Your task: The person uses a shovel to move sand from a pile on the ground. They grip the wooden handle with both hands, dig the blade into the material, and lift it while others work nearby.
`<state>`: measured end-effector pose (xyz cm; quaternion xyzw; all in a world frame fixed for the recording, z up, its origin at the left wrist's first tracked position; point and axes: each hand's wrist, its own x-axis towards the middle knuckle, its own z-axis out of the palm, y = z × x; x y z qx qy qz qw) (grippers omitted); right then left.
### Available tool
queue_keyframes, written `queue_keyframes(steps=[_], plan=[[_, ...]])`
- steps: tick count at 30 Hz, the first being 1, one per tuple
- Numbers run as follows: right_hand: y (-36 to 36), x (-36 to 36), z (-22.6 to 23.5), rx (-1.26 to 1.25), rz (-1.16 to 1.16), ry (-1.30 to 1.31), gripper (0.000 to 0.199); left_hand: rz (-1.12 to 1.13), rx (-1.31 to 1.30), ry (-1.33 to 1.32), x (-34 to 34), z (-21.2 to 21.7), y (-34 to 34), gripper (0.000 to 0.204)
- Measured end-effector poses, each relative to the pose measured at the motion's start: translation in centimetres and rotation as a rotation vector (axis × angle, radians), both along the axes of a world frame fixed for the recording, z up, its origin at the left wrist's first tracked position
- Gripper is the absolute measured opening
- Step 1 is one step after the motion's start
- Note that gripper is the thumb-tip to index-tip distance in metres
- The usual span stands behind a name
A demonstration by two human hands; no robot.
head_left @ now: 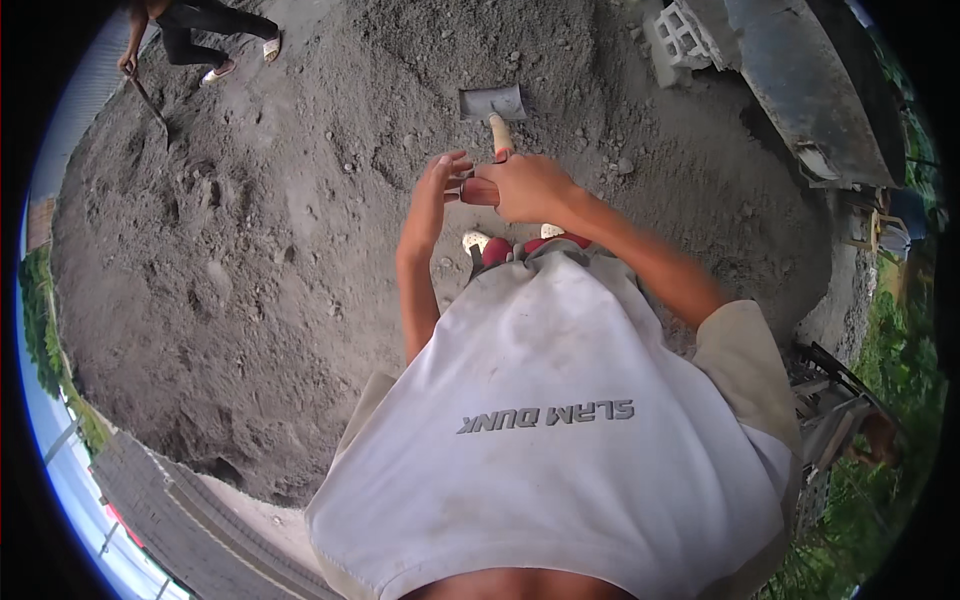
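Observation:
A shovel stands in front of me, its metal blade (491, 103) against the grey sand and its pale wooden shaft (501, 136) running back toward my body. Fingers of my right hand (532, 188) are wrapped round the shovel's reddish handle end (480, 191). Just left of that grip is my left hand (436, 192), fingers apart and bent slightly toward the handle, holding nothing. Part of the handle is hidden under my right hand.
Loose sand with small stones (250, 260) spreads all around my feet. At the far left another person (195, 30) holds a second shovel (150, 105). Hollow concrete blocks (685, 38) and a long worn metal sheet (810, 85) lie at the far right.

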<state>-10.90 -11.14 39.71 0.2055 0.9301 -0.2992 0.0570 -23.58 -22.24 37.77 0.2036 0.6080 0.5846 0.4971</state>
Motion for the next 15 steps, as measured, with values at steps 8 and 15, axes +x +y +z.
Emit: queue_keyframes(steps=[8,15], plan=[[-3.7,-5.3,-0.6,-0.047,0.140,-0.132,0.020,0.415,-0.012,0.799,1.1,-2.2,-1.0,0.029],[-2.0,-6.7,0.5,-0.078,0.129,-0.055,0.022,0.590,0.091,0.612,-0.2,-1.3,1.6,0.028]])
